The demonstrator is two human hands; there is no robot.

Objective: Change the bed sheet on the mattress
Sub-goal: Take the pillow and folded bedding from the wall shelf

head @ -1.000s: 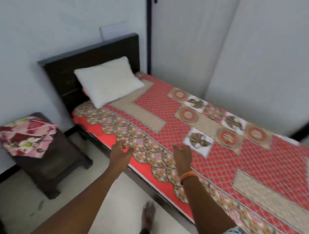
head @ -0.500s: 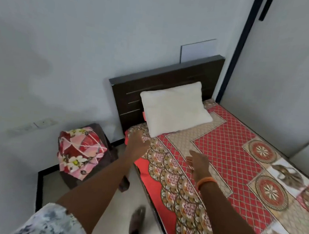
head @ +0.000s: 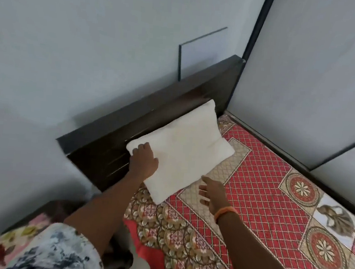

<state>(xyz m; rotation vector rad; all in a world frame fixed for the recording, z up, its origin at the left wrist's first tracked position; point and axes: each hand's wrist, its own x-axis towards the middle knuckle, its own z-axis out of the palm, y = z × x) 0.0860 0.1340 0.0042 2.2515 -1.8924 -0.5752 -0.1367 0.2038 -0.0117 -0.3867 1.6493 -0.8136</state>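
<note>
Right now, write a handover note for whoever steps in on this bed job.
Left hand: on the near corner of the pillow, fingers curled over its edge; a full grip can't be confirmed.
Right hand: open, above the sheet just short of the pillow, holding nothing.
Pillow lies at the headboard, on the sheet.
Folded floral cloth sits beside the bed, bottom left.
Done: nothing removed yet.
Left: lift the pillow off, strip the sheet, spread the new one, put the pillow back.
</note>
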